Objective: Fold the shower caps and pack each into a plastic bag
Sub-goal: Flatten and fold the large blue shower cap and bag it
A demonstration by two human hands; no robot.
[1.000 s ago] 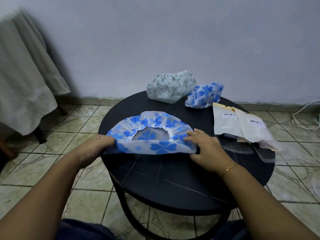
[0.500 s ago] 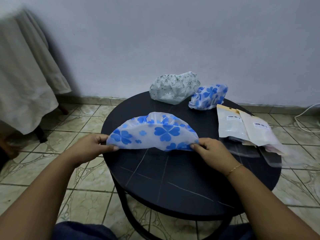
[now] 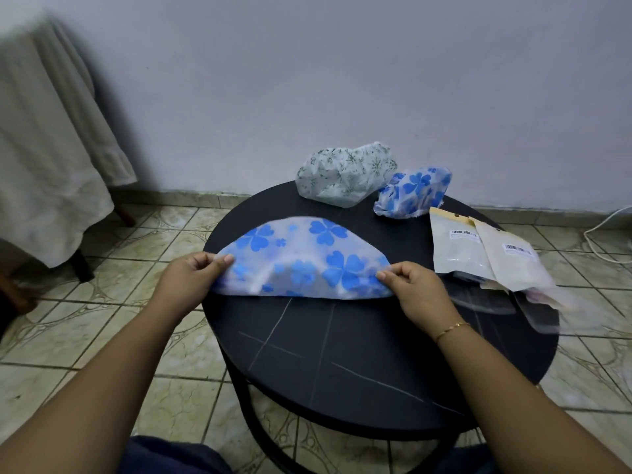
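Folded now: one second back the blue-clover shower cap (image 3: pixel 304 258) lay open with its elastic mouth up, and it is now a half-moon with the curved edge far and the straight fold near, lying mid-table on the round black table (image 3: pixel 342 371). Left hand (image 3: pixel 191 282) pinches the cap's left corner between thumb and curled fingers; right hand (image 3: pixel 415 289) pinches the right corner the same way, gold bracelet (image 3: pixel 451 330) on that wrist. Both forearms come in from the near edge, hands well apart, knuckles up, held low at the table surface. Step in hand looks like flattening the first fold; to do it well, keep the two corners taut, press air out along the middle where it puffs, line up the elastic edges, then bring one corner over to the other. Two more caps wait at the far edge, a green-print shower cap (image 3: pixel 345 177) and a crumpled blue-print shower cap (image 3: pixel 412 193), touching. Plastic bags (image 3: pixel 485 258) with barcode labels lie at right, overlapping, near the right hand.
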